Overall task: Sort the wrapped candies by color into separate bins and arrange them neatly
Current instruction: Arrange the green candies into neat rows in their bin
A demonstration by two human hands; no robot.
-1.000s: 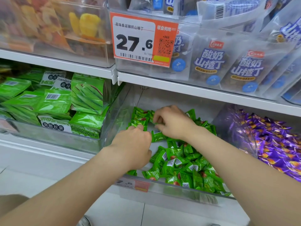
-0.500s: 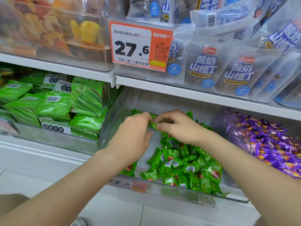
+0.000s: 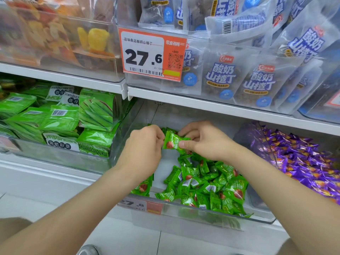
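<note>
One green wrapped candy (image 3: pixel 173 141) is held up between both hands, above the rear part of the clear bin (image 3: pixel 198 211) on the lower shelf. Its left end is pinched by the curled fingers of the left hand (image 3: pixel 145 150). Its right end is pinched between thumb and fingers of the right hand (image 3: pixel 204 142). Neither hand is opened beyond the wrapper's thickness.

A loose pile of green candies (image 3: pixel 207 184) is seen below the hands, spread over the bin's front and right. More green candies are stacked at the rear, partly hidden by the hands. A small price label (image 3: pixel 139 205) is fixed to the bin's front wall.

Purple candies (image 3: pixel 303 162) are held in the next bin to the right. Green snack packs (image 3: pixel 60 118) are stacked in the bin to the left. On the shelf above, a 27.6 price tag (image 3: pixel 152 54) is mounted beside white-and-blue pouches (image 3: pixel 219 78).
</note>
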